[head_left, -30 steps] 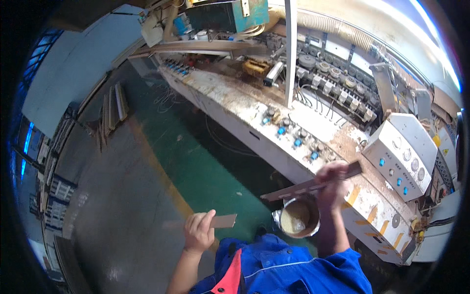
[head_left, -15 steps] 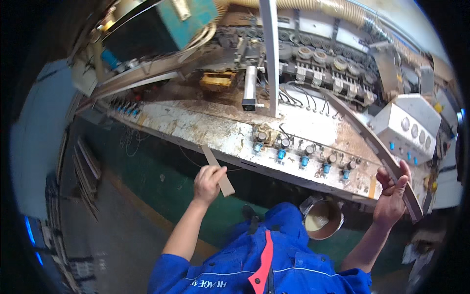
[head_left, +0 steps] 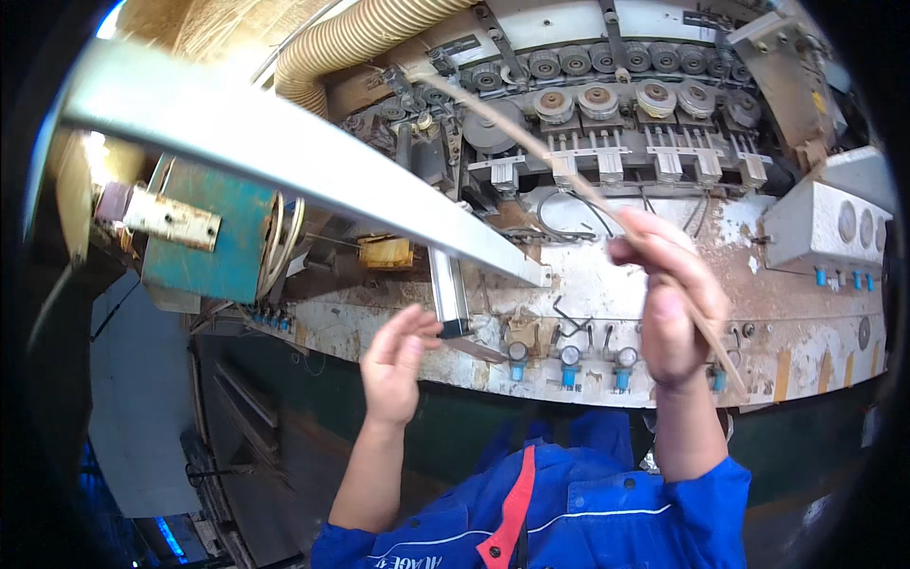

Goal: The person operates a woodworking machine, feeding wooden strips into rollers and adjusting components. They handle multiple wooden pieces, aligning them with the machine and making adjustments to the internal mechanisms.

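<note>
My right hand (head_left: 678,313) grips a long, thin pale strip (head_left: 531,144) that slants up across the machine toward the rollers (head_left: 598,100). My left hand (head_left: 393,365) has its fingers apart beside a metal cylinder (head_left: 445,289); a short brown piece (head_left: 474,347) lies just beyond those fingertips on the worn white bench (head_left: 791,332). Along the bench front are gauges with blue knobs (head_left: 570,368), right of my left hand and partly behind my right.
A white metal beam (head_left: 284,171) crosses close to the camera. At left hangs a rusty teal housing (head_left: 204,261). A white control box (head_left: 810,228) sits at right, a ribbed hose (head_left: 346,43) runs above, and long boards (head_left: 246,417) lie on the floor at lower left.
The view has closed in on the machine. My left hand has let go of the short strip it held. My right hand still grips the long strip, higher over the bench.
</note>
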Available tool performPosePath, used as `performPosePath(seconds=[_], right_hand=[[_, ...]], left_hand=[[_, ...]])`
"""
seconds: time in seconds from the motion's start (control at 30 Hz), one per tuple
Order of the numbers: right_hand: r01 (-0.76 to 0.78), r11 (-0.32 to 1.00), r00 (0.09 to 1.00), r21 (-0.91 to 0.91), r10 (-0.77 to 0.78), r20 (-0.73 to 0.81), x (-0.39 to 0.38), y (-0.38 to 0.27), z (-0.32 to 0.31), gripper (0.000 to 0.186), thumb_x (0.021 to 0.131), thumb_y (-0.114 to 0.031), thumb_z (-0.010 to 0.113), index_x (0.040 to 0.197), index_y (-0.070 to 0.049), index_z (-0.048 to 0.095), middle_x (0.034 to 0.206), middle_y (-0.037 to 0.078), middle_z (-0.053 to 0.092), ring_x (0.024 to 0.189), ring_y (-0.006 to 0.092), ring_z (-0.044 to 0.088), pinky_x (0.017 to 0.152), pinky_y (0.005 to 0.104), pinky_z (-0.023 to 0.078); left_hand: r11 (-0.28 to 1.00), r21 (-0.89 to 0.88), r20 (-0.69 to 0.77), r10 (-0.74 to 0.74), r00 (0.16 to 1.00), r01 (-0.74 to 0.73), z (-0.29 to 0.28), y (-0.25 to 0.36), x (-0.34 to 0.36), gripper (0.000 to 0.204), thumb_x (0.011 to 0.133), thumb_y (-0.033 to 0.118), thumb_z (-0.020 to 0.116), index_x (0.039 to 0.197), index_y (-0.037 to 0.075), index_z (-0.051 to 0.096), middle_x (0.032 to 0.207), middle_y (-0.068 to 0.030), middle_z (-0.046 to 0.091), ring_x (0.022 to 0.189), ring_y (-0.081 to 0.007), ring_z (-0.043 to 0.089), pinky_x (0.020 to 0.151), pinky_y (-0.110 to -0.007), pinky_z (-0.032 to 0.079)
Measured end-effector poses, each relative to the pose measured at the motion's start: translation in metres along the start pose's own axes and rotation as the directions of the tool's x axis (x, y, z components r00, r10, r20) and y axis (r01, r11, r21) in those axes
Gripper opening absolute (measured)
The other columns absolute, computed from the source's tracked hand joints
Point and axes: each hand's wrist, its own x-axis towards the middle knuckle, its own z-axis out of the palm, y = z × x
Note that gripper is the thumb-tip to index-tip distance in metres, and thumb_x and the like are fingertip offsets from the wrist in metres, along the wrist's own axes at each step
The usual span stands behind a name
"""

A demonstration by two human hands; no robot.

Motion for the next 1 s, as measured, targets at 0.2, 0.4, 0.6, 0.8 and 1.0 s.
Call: performPosePath(seconds=[0.2, 0.4, 0.6, 0.8, 1.0], right_hand=[[-0.017, 0.997, 0.998, -0.073, 0.022, 0.065, 0.066, 0.088, 0.066, 0.027, 0.089, -0.002, 0.070, 0.116, 0.000, 0.070, 0.115, 0.018, 0.068, 0.098, 0.0251, 0.070, 0.084, 0.0316, 0.058], [0.256, 0.936, 0.955, -0.242, -0.206, 0.214, 0.113, 0.155, 0.128, 0.029, 0.082, -0.008, 0.068, 0.111, -0.005, 0.067, 0.106, 0.009, 0.063, 0.084, 0.0266, 0.070, 0.072, 0.0367, 0.058], [0.378, 0.884, 0.878, -0.275, -0.249, 0.409, 0.141, 0.197, 0.175, 0.014, 0.080, -0.017, 0.065, 0.089, -0.007, 0.062, 0.087, 0.009, 0.059, 0.076, 0.0237, 0.068, 0.065, 0.0361, 0.056], [0.258, 0.965, 0.775, 0.043, -0.234, 0.587, 0.121, 0.209, 0.217, 0.013, 0.082, -0.007, 0.065, 0.094, -0.007, 0.061, 0.099, 0.010, 0.060, 0.083, 0.0282, 0.069, 0.070, 0.0412, 0.060], [-0.470, 0.881, 0.699, 0.043, 0.342, 0.628, 0.107, 0.239, 0.211, 0.020, 0.086, -0.011, 0.066, 0.104, -0.005, 0.063, 0.094, 0.013, 0.065, 0.080, 0.0299, 0.071, 0.070, 0.0407, 0.056]], left_hand=[[0.916, -0.392, -0.107, -0.137, 0.985, 0.085, -0.002, 0.019, 0.114, 0.046, 0.110, 0.031, 0.038, 0.140, -0.002, 0.047, 0.126, -0.0184, 0.063, 0.112, -0.0269, 0.064, 0.098, -0.044, 0.052], [0.749, -0.603, 0.048, -0.312, 0.949, 0.277, -0.010, 0.021, 0.198, 0.065, 0.105, 0.055, 0.038, 0.140, 0.002, 0.053, 0.122, -0.0164, 0.067, 0.115, -0.0276, 0.063, 0.101, -0.044, 0.051], [0.663, -0.696, 0.112, -0.278, 0.954, 0.275, -0.016, 0.019, 0.244, 0.061, 0.104, 0.056, 0.037, 0.117, 0.002, 0.063, 0.110, -0.0131, 0.067, 0.106, -0.0251, 0.064, 0.094, -0.039, 0.051], [0.745, -0.666, 0.061, 0.026, 0.998, 0.022, -0.089, -0.059, 0.210, 0.035, 0.103, 0.036, 0.042, 0.107, 0.007, 0.060, 0.108, -0.0096, 0.065, 0.101, -0.0219, 0.062, 0.090, -0.035, 0.049], [0.773, -0.285, -0.177, -0.623, 0.762, 0.566, -0.074, -0.015, 0.235, 0.039, 0.094, 0.009, 0.053, 0.132, 0.001, 0.055, 0.100, -0.0130, 0.070, 0.073, -0.0202, 0.071, 0.059, -0.029, 0.060]])
